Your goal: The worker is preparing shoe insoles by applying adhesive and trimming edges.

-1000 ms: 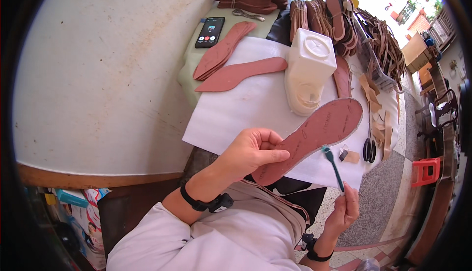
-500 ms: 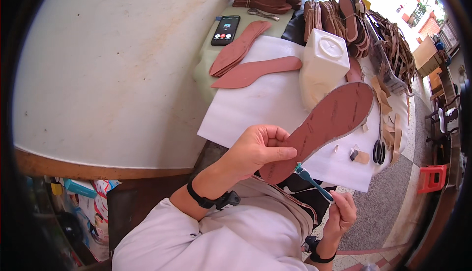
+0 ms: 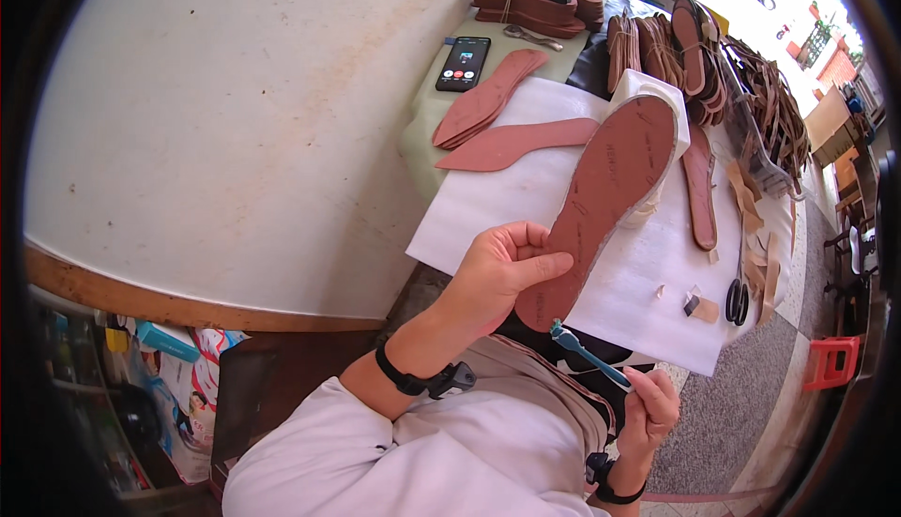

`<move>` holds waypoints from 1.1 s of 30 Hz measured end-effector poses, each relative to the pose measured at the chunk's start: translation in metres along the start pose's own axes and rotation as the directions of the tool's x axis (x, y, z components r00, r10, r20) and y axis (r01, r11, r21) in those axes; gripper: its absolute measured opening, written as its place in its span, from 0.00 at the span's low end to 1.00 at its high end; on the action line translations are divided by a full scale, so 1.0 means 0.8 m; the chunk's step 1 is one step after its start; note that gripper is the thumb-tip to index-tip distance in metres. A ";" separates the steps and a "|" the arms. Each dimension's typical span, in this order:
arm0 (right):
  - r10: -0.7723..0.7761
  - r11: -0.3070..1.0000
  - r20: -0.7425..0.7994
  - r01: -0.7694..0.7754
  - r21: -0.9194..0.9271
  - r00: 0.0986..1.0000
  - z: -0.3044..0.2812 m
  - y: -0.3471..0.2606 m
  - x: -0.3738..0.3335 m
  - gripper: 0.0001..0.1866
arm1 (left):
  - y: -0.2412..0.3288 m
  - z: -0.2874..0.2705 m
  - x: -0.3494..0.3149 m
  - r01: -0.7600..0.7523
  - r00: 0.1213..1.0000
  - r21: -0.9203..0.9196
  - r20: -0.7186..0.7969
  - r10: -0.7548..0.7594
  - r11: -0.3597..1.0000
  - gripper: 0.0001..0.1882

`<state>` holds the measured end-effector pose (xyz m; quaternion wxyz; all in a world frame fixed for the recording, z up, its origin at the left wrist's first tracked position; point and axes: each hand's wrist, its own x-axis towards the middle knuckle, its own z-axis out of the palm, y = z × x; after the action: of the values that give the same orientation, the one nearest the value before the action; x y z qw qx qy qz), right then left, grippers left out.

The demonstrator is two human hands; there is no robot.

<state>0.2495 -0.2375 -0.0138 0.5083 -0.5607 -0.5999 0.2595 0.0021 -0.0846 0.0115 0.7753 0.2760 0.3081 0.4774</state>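
A: Which step is this?

B: Brushing, I'd judge. The left hand [image 3: 497, 268] is closed on the heel of a brown insole [image 3: 610, 189], tilted up over the white sheet [image 3: 526, 189] on the bench. The right hand [image 3: 648, 414], at 5 o'clock, pinches a small blue brush [image 3: 587, 353], its head touching the heel.

A: And next?

B: Probably steady strokes toward 1 o'clock, insole held firm.

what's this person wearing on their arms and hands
Both hands are bare, no gloves or rings visible. The left hand has a black band with a dark clasp or small device on the wrist. The right hand also has a black wristband. Pale, whitish sleeves cover the upper arms, leaving the forearms bare.
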 end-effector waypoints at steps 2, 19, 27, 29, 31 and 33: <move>-0.004 1.000 -0.007 0.004 0.004 1.000 0.001 0.000 0.001 0.13 | -0.003 0.000 0.002 -0.007 1.000 -0.016 -0.001 0.007 1.000 0.11; -0.059 0.998 -0.072 0.059 -0.008 0.996 -0.006 0.004 0.015 0.12 | -0.005 -0.004 0.001 0.052 0.998 -0.010 -0.018 -0.053 0.999 0.12; 0.001 0.997 -0.248 -0.021 -0.078 0.969 -0.012 0.010 0.021 0.14 | -0.002 -0.007 0.001 0.031 0.999 -0.053 -0.036 -0.032 0.998 0.11; 0.058 0.996 -0.243 -0.071 -0.045 0.968 -0.016 0.010 0.018 0.14 | -0.001 -0.011 0.004 -0.007 0.999 -0.101 -0.042 0.003 0.995 0.11; 0.098 0.994 -0.218 -0.105 -0.018 0.971 -0.009 0.010 0.014 0.14 | 0.003 -0.012 0.006 -0.054 0.997 -0.138 -0.062 0.046 0.989 0.12; 0.079 0.997 -0.195 -0.081 0.000 0.978 -0.004 0.015 0.010 0.14 | 0.009 -0.011 0.006 -0.111 0.991 -0.173 -0.097 0.095 0.979 0.12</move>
<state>0.2585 -0.2281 -0.0210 0.5514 -0.6092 -0.5254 0.2212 -0.0071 -0.0762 0.0099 0.7567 0.1997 0.2832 0.5543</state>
